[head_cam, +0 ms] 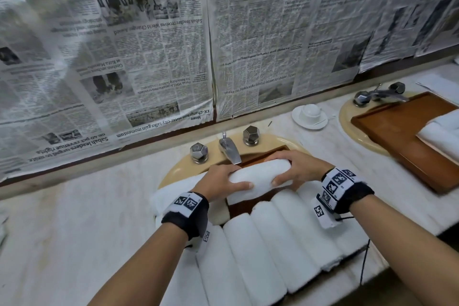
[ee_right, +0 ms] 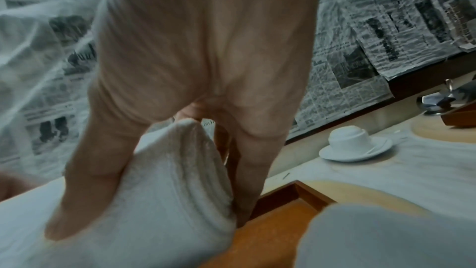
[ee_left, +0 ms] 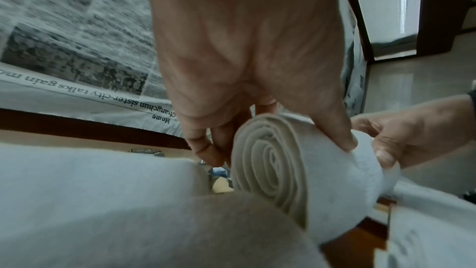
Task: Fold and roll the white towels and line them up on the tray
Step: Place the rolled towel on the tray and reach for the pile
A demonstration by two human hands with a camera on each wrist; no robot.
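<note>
A rolled white towel (head_cam: 259,176) is held above the brown wooden tray (head_cam: 244,206), which lies over the near sink. My left hand (head_cam: 224,180) grips the roll's left end, thumb on the near side; the spiral end (ee_left: 270,166) shows in the left wrist view. My right hand (head_cam: 295,171) grips the right end (ee_right: 177,170). Several rolled white towels (head_cam: 273,241) lie side by side on the tray nearer me. A folded white towel (head_cam: 173,191) lies under my left wrist at the tray's left.
A chrome tap (head_cam: 229,148) with two knobs stands just behind the held roll. A white cup on a saucer (head_cam: 310,115) sits on the marble counter to the right. A second wooden tray (head_cam: 402,136) holding folded white towels (head_cam: 442,134) covers the far sink. Newspaper covers the wall.
</note>
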